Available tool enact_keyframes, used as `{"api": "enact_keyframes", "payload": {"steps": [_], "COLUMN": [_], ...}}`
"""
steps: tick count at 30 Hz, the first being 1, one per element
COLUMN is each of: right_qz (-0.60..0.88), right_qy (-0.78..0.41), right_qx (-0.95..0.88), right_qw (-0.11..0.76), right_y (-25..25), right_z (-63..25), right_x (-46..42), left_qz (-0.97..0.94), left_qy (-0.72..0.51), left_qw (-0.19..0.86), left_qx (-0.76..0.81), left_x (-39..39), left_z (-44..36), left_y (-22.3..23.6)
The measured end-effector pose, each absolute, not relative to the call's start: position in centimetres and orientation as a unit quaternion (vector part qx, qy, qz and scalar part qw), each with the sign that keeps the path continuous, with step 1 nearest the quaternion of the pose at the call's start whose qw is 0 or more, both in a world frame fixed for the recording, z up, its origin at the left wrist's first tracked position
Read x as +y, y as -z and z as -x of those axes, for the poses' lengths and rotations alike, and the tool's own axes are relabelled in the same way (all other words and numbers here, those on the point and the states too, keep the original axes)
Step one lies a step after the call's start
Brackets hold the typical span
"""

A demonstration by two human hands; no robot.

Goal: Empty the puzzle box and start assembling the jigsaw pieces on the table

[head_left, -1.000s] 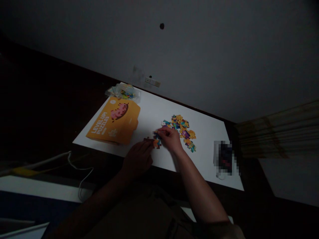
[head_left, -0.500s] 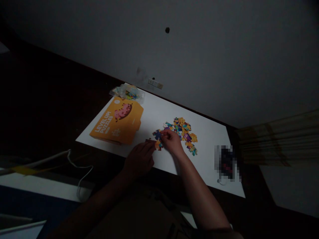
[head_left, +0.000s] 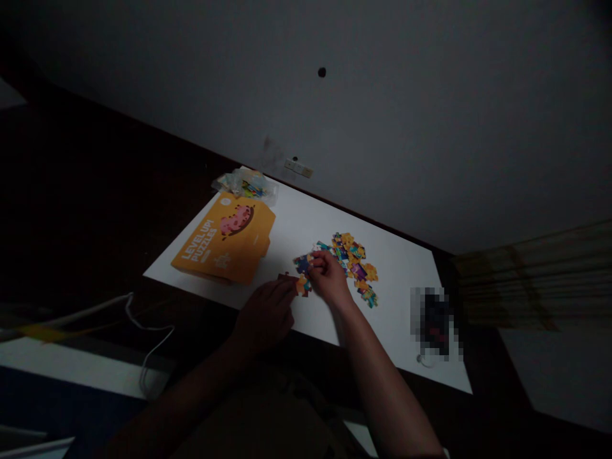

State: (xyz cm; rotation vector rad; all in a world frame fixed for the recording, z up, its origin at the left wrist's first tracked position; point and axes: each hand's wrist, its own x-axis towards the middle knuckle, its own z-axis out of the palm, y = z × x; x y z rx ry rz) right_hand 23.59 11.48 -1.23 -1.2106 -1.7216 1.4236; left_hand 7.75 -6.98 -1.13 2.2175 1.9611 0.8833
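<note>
My right hand [head_left: 329,277] is closed in a pinch on a dark blue puzzle piece [head_left: 303,262]. Just below that piece lie joined puzzle pieces [head_left: 303,285] in brown and orange, close to the near edge of the table. Across their left part rest the stretched fingers of my left hand [head_left: 268,311], its thumb held apart from the fingertips. Beyond and to the right of my right hand is a loose pile of puzzle pieces [head_left: 357,271] in yellow, purple and teal. My right fingers partly hide the blue piece.
A yellow puzzle box [head_left: 229,245] lies on the left of the white table [head_left: 306,210]. Behind it is a clear plastic bag [head_left: 251,185] with colourful pieces. At the right end sits a blurred-out dark object [head_left: 435,322]. A pale wall [head_left: 382,127] runs along the far side.
The view has tilted slightly, so the table appears a little lower. Both hands stay at nearly the same places, the right one still pinching the blue piece.
</note>
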Motion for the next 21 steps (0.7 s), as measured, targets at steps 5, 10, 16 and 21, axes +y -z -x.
{"api": "enact_keyframes", "payload": {"steps": [5,10,16,21], "right_qz": [0.438,0.42,0.383,0.317], "right_qy": [-0.525,-0.512,-0.455,-0.391], "right_qx": [-0.679,-0.699,-0.785,-0.856], "right_qw": [0.266,0.27,0.173,0.118], "right_y": [0.3,-0.5,-1.7,-3.0], "right_z": [-23.4,-22.2,-20.4,-19.2], "right_x": [11.0,11.1,12.3,12.5], "left_qz": [-0.715,-0.72,-0.712,-0.711], "left_qy": [-0.286,-0.28,-0.293,-0.306], "left_qw": [0.035,0.04,0.027,0.021], "left_qx": [0.637,0.634,0.637,0.633], "left_x": [-7.1,-7.2,-7.1,-7.1], "left_z": [-7.8,-7.7,-7.8,-7.8], "left_y": [0.9,0.5,0.5,0.8]}}
